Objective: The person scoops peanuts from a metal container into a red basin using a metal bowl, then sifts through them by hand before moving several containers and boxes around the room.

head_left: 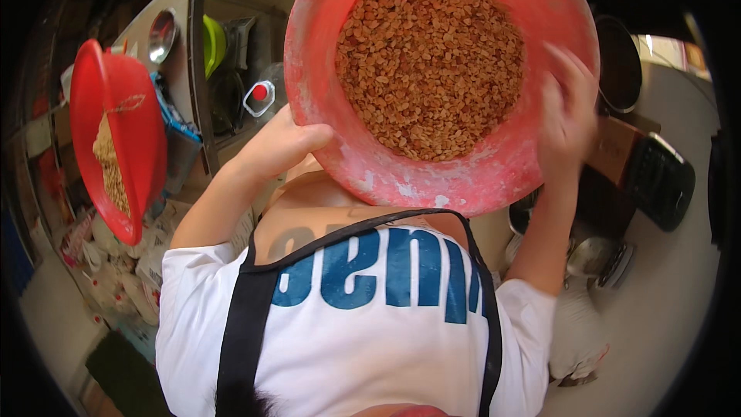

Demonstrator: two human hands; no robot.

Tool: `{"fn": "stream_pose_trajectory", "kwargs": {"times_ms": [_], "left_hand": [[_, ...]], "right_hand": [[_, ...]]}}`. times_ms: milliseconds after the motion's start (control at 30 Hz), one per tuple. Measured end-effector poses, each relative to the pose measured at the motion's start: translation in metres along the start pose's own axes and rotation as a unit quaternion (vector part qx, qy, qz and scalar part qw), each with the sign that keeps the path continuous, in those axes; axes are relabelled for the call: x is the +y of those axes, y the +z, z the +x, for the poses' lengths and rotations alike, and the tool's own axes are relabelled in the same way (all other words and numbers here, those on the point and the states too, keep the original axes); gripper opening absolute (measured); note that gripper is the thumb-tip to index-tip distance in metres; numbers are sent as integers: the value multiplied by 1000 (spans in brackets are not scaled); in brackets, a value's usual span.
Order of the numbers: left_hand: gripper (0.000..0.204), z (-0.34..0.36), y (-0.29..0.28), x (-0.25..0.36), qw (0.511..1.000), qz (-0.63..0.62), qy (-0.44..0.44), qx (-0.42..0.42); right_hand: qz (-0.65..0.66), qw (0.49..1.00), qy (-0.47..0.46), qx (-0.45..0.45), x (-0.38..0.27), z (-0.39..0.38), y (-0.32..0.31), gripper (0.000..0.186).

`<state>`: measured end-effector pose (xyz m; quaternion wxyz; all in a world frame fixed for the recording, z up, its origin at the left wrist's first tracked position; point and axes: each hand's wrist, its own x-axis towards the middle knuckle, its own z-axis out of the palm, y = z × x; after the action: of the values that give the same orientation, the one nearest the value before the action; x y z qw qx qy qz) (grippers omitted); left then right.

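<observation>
head view: holds red basin [440, 181] of brown flakes [432, 62] before chest [347, 340] | grasps near-left rim with left hand [291, 139], thumb uppermost, presumably bearing weight | has right hand [570, 104] over right inner wall; cannot confirm any grip through blur

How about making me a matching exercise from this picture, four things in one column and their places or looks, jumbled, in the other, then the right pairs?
Things:
1. Brown flakes
2. Left hand
3. Clear bottle
4. Right hand

Places or looks:
A. Gripping the large red bowl at its lower left
B. Blurred, at that bowl's right side
C. Inside that bowl
D. Topped with a red cap

Pairs: 1-C, 2-A, 3-D, 4-B
</observation>
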<state>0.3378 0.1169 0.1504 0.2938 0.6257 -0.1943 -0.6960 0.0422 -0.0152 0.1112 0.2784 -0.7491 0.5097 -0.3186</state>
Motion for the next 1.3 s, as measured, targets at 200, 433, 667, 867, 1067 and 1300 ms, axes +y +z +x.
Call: {"fn": "stream_pose_trajectory", "kwargs": {"times_ms": [200,433,667,867,1067,1300], "left_hand": [[44,22,-7,22,985,143,18,-94],[41,37,-5,31,966,224,18,-127],[38,38,-9,33,972,195,13,-132],[40,37,1,43,972,195,-12,-133],[40,38,1,48,962,235,10,-136],[40,36,4,51,967,221,8,-128]], "right_hand": [[61,989,-117,68,15,54,147,16],[148,971,-157,-107,-25,-6,145,7],[76,889,-181,-415,-28,-46,78,9],[77,987,-84,-117,-7,1,91,11],[21,975,-159,-156,-19,-7,143,14],[-43,906,-156,-391,-17,-64,66,6]]}}
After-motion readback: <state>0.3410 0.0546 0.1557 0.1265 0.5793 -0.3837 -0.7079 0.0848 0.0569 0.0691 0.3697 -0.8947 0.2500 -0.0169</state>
